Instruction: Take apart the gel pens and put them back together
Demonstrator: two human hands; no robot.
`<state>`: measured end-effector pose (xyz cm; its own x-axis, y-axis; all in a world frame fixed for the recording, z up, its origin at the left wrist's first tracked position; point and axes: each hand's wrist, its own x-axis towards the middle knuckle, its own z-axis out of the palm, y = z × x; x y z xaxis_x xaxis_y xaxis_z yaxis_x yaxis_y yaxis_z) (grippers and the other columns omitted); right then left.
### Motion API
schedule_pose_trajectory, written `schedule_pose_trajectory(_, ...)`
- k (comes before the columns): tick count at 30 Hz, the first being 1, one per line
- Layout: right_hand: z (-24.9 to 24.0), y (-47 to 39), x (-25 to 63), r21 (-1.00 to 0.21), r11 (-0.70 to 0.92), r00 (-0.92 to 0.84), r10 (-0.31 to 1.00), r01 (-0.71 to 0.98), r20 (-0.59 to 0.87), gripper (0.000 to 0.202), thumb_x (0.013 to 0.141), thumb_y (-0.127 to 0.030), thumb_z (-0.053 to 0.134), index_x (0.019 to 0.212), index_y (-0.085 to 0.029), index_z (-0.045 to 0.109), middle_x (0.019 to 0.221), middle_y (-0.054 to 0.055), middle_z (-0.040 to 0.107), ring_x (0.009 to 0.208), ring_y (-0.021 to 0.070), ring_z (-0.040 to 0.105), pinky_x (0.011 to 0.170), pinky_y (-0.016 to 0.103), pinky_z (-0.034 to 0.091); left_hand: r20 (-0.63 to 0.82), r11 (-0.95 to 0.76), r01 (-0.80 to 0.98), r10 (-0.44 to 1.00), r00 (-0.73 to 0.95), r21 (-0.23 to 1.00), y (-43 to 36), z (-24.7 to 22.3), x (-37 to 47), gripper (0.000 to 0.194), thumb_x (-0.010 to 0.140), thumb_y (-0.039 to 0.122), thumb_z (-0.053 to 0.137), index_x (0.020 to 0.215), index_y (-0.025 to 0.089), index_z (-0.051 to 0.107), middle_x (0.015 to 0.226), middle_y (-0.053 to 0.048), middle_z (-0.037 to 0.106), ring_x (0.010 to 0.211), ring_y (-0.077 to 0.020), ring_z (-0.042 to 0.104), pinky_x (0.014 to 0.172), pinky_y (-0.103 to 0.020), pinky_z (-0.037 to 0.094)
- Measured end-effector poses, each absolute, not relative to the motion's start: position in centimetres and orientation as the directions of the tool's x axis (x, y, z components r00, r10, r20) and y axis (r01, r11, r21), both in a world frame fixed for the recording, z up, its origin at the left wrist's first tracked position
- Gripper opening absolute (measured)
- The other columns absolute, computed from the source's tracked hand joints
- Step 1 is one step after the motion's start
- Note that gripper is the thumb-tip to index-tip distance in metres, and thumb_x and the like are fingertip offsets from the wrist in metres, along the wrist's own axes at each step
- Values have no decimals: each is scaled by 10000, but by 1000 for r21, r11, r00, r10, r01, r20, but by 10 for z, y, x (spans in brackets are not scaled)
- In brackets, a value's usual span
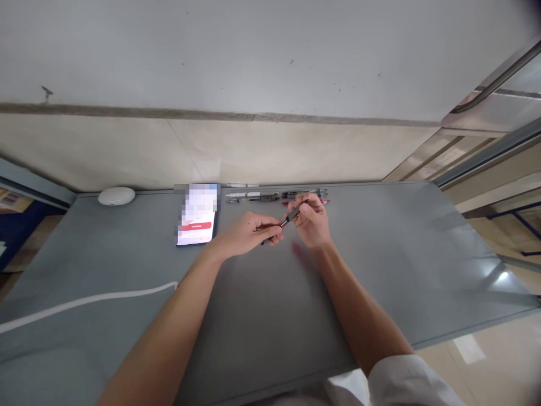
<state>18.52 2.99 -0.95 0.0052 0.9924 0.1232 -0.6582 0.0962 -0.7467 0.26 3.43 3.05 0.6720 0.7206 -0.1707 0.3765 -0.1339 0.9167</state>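
Note:
Between my two hands a dark pen [293, 213] is held at a slant, its upper right part wide and grey-black. My left hand [255, 231] pinches the lower left part, and a thin black end sticks out below its fingers. The fingers of my right hand [311, 221] are closed around the upper part. Whether the pen is in one piece or pulled apart at the middle, I cannot tell. Just behind the hands, several pens [262, 197] lie in rows along the back of the table, white, grey and black, with a red pen [325, 201] partly hidden by my right hand.
A lit phone [198, 223] rests on the grey table [380, 254], left of my left hand. Farther left sits a white rounded object [116, 196]. A white cable [105, 297] runs in from the left edge. The wall [296, 149] stands directly behind the table.

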Motion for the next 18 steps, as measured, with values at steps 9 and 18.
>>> schedule_pose_trajectory(9, -5, 31, 181, -721, 106, 13, 991, -685, 132, 286, 651, -247, 799, 754, -248, 532, 741, -69, 490, 648, 73, 539, 592, 225, 545, -172, -116, 408, 779, 603, 906, 33, 30, 7, 257, 858, 434, 572, 845, 205, 686, 763, -9, 683, 730, -157, 618, 693, -280, 459)
schedule_pose_trajectory(18, -3, 30, 181, -740, 100, 46, 995, -665, 92, 219, 691, -246, 762, 810, -252, 579, 837, -51, 559, 746, 89, 593, 620, 223, 535, -122, -118, 376, 823, 555, 919, 36, 26, 8, 259, 843, 418, 579, 854, 187, 696, 725, -3, 652, 692, -138, 586, 681, -261, 463)
